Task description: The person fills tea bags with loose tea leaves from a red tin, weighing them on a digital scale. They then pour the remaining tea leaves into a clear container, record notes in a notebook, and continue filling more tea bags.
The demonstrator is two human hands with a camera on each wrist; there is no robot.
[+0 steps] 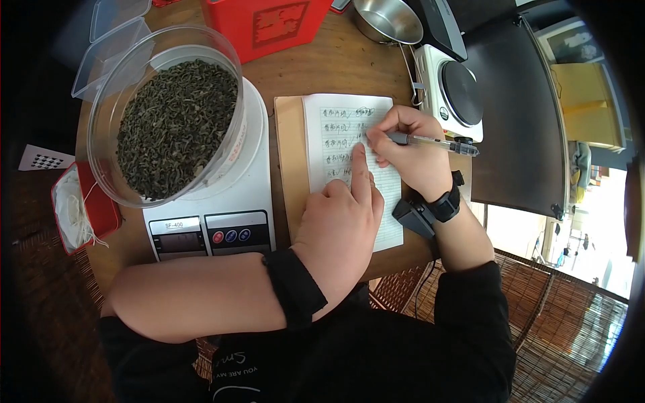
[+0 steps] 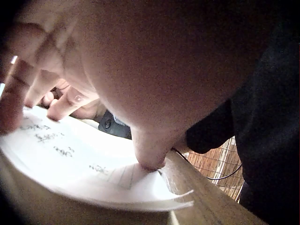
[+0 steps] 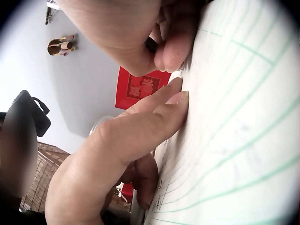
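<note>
A lined notepad (image 1: 388,225) with several rows of handwriting lies on brown card (image 1: 290,154) on the table. My right hand (image 1: 418,151) pinches a clear-barrelled pen (image 1: 435,142), its writing end down at the handwritten lines. Beside it, my left hand (image 1: 342,213) rests on the page with the index finger stretched toward the pen's tip. The left wrist view shows spread fingertips and the thumb (image 2: 149,152) pressing the paper (image 2: 77,161) near its edge. In the right wrist view, the left fingers lie just under the right hand (image 3: 117,33); the pen is mostly hidden there.
Left of the notepad, a kitchen scale (image 1: 259,181) carries a clear tub (image 1: 101,161) of dark dried leaves (image 1: 178,127). A red bag (image 1: 269,30), a steel pan (image 1: 390,23) and a hot plate (image 1: 460,91) stand behind. A red box (image 1: 111,201) with string sits far left.
</note>
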